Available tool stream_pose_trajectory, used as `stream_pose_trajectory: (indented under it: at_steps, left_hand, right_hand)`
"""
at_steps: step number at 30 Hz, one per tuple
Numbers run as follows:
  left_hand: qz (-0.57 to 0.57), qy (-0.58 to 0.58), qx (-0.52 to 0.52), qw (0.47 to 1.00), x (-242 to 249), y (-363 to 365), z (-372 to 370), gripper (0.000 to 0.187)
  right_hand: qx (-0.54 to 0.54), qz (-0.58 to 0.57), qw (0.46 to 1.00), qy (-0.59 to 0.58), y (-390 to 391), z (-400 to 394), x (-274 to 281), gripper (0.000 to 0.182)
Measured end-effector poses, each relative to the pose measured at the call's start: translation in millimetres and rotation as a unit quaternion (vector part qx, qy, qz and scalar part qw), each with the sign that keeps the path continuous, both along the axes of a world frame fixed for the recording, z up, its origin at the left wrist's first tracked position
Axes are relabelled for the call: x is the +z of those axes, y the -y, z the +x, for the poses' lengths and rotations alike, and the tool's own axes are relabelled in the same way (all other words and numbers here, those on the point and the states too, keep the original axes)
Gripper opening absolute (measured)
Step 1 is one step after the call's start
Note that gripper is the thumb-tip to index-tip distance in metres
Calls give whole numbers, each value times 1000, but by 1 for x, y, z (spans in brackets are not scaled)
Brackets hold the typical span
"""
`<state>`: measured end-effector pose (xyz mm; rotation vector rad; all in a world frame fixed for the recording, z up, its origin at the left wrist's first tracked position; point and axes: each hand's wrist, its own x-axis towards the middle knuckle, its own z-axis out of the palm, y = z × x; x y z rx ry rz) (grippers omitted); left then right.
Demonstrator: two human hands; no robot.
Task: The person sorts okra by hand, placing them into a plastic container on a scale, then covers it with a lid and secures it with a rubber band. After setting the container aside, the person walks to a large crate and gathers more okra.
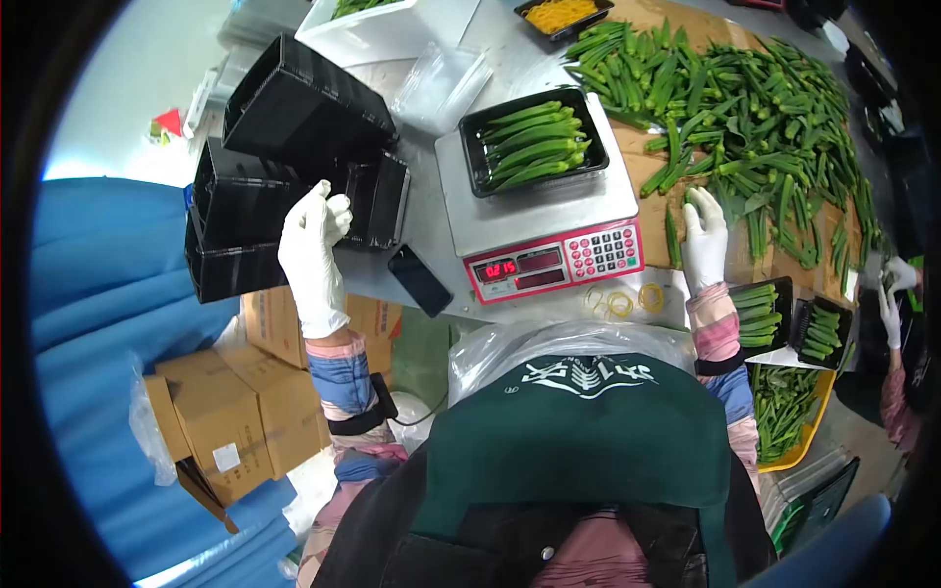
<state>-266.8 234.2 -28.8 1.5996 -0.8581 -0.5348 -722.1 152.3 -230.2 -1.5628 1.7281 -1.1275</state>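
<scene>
Trays point(304, 108), black and stacked, stand beside the left hand point(312, 257), its fingers curled inward; whether they close on anything, I cannot tell. Right of those fingers, a phone point(420, 281) lies on the surface point(423, 211). Farther right, a scale point(529, 220) bears a black tray point(472, 152) of okra point(537, 147). Next, the right hand point(706, 253) bends its fingers near a loose pile point(774, 127) spreading beyond them and rightward; their grip I cannot tell.
</scene>
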Motion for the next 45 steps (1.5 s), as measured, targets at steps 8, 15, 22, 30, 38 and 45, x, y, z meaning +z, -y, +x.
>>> stream_pose_trajectory:
  at_steps: [8,15,22,30,38,45]
  left_hand:
    - [7,-46,-2,999,-41,4,32,35]
    - [65,-42,-45,996,-99,32,80,31]
    - [143,230,35,962,-169,39,101,26]
    - [44,302,-124,944,-154,173,54,25]
    - [95,182,-329,922,-171,271,44,19]
    - [265,60,-331,904,-227,324,101,14]
  right_hand:
    - [105,36,992,54,6,57,10,29]
    - [96,54,992,65,-10,59,12,25]
    - [14,116,987,114,-48,5,-15,27]
    - [-38,189,974,122,-87,6,-33,26]
    - [-30,148,988,43,-111,4,-47,27]
    - [-120,222,961,111,-108,28,-3,27]
